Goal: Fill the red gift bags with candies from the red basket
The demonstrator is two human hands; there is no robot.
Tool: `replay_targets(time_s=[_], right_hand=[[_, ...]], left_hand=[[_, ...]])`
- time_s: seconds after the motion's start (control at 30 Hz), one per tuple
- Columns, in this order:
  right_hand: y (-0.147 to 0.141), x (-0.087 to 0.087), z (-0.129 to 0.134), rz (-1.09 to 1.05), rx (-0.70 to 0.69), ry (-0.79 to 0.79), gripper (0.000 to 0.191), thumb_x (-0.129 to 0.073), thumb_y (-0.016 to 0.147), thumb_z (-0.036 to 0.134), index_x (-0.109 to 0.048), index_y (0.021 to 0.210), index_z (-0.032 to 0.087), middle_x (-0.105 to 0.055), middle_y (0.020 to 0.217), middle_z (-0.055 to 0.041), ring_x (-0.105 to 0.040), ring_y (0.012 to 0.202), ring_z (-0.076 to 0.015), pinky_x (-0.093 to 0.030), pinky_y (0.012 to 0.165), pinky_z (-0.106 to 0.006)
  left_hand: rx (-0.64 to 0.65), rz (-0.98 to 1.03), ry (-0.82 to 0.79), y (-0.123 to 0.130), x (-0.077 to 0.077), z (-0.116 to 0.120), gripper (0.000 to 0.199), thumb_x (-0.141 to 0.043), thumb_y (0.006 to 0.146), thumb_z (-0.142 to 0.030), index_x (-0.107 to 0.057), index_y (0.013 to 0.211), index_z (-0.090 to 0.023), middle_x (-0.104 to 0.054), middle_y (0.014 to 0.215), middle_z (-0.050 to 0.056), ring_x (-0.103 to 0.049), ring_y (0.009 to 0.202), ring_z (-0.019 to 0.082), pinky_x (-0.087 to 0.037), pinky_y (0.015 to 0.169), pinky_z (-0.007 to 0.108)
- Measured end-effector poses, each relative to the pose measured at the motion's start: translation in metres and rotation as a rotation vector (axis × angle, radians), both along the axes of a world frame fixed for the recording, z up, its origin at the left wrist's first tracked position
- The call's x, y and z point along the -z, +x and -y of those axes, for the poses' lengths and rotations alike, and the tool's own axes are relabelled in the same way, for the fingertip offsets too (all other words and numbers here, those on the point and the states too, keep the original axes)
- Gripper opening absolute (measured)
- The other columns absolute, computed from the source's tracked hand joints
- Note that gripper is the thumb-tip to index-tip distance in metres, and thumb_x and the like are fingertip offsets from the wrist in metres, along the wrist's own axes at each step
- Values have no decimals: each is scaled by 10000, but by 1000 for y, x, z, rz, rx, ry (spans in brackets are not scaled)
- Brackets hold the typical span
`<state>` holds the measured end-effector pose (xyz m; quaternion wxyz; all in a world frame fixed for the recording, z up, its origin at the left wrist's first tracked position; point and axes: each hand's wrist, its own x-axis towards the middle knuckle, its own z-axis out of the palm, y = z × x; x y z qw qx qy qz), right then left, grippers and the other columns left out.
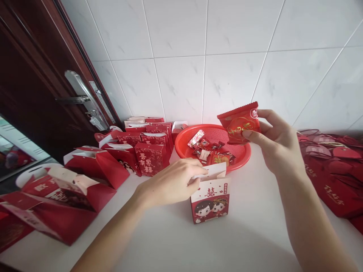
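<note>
Left hand [172,181] on open box [211,207], packet [234,122] in right hand [280,145], basket [246,154] of sweets [204,155]

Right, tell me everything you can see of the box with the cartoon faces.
The box looks like thin printed card. Its front is red below, with two cartoon figures, and whitish above, with a large red character and a small red label. It stands upright on the white table, in front of the red basket, its top flaps raised. The left hand has its fingers at the top; its contents are hidden.
</note>
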<state>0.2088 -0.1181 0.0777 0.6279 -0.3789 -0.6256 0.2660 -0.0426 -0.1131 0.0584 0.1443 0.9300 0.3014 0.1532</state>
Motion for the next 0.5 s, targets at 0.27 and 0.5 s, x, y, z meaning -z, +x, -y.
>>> replay_targets(time_s=[0.27, 0.5], right_hand=[[5, -1, 9, 137, -307, -46, 175, -768, 854, 350, -672, 963, 253, -737, 968, -54, -724, 910, -261, -616, 765, -403], [6, -5, 17, 407, -562, -26, 98, -703, 862, 176, -670, 936, 231, -723, 937, -39, -703, 885, -211, -581, 781, -348]], left_hand=[[119, 39, -110, 0, -13, 16, 460, -776, 786, -240, -724, 1242, -263, -735, 1146, 58, -704, 1016, 239, -552, 857, 292], [88, -15, -247, -3, -11, 6, 712, -845, 737, -228, -607, 1383, -407, -656, 1315, 2, -616, 1233, 248, -495, 1031, 333]])
